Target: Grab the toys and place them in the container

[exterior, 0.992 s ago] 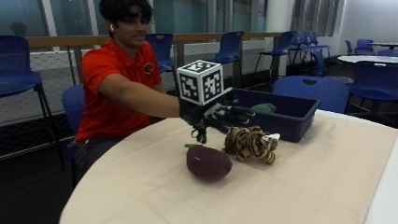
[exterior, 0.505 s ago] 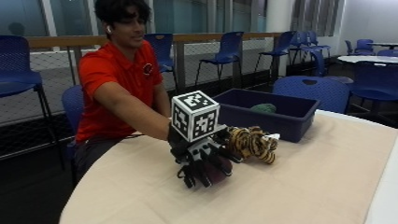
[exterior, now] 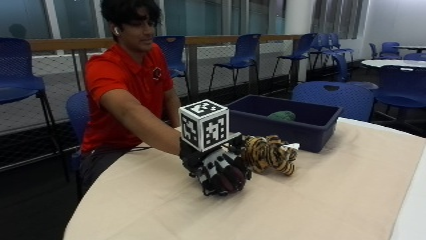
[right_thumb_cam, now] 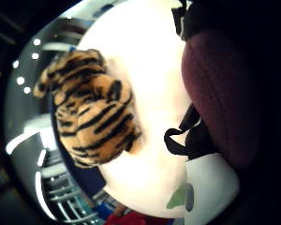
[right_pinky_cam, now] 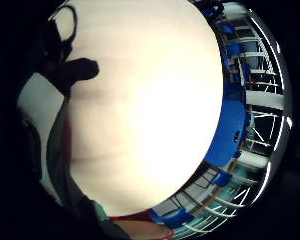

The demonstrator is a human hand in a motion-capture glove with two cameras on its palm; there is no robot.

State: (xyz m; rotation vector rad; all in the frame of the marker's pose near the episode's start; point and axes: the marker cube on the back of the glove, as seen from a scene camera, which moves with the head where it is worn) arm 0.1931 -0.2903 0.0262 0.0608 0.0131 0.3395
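Two toys lay on desk (exterior: 346,200): gloved right hand (exterior: 219,170) curled round dark maroon rounded toy (exterior: 229,180) to lift; striped plush tiger (exterior: 269,154) beside, w/ blue plastic container (exterior: 313,122) just behind.

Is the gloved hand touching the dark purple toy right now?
Touching. In the outside view the gloved right hand is down over the purple toy, fingers curled around it. The thumb side palm view shows the toy filling the space against the palm.

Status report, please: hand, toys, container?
Right hand curled round dark purple toy on table. Tiger toy beside it, untouched. Blue container behind, green toy inside. Nothing blocking.
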